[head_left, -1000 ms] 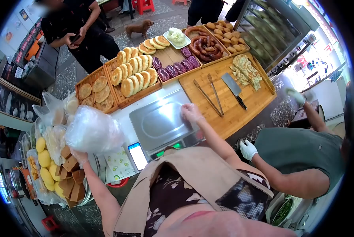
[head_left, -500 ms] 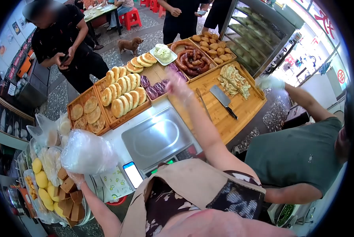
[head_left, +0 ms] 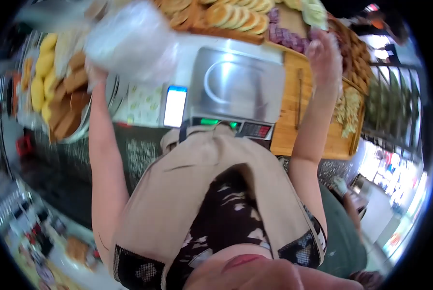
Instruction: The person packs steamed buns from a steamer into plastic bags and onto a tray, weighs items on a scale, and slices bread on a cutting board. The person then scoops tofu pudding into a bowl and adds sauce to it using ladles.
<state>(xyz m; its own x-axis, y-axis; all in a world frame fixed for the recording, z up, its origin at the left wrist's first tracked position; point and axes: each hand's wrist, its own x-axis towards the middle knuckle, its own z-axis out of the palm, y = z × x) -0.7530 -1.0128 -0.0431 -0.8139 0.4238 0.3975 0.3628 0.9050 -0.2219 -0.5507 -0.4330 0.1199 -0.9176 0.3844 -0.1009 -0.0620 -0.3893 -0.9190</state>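
My left hand (head_left: 96, 73), in a clear plastic glove, is at the left and holds a bulky bundle of clear plastic bags (head_left: 132, 43). Its fingers are partly hidden behind the plastic. My right hand (head_left: 324, 60), also in a clear glove, is raised over the far side of the counter, nearest to the purple rolls (head_left: 289, 40) and a pale green-white item (head_left: 314, 12). Motion smears its fingers, and whether they touch anything is unclear. Between my hands lie the metal scale (head_left: 236, 84) and a lit phone (head_left: 175, 107).
Round breads (head_left: 236, 17) fill trays along the far edge. A wooden board (head_left: 286, 104) bears flatbread pieces (head_left: 348, 111) and a tong leg. Brown blocks (head_left: 71, 108) and yellow buns (head_left: 43, 72) sit at the left. A co-worker in green (head_left: 339, 237) is at the lower right.
The view has swung down and turned. My right hand has left the scale's edge and reached forward to the far trays. My left hand still holds the plastic bundle.
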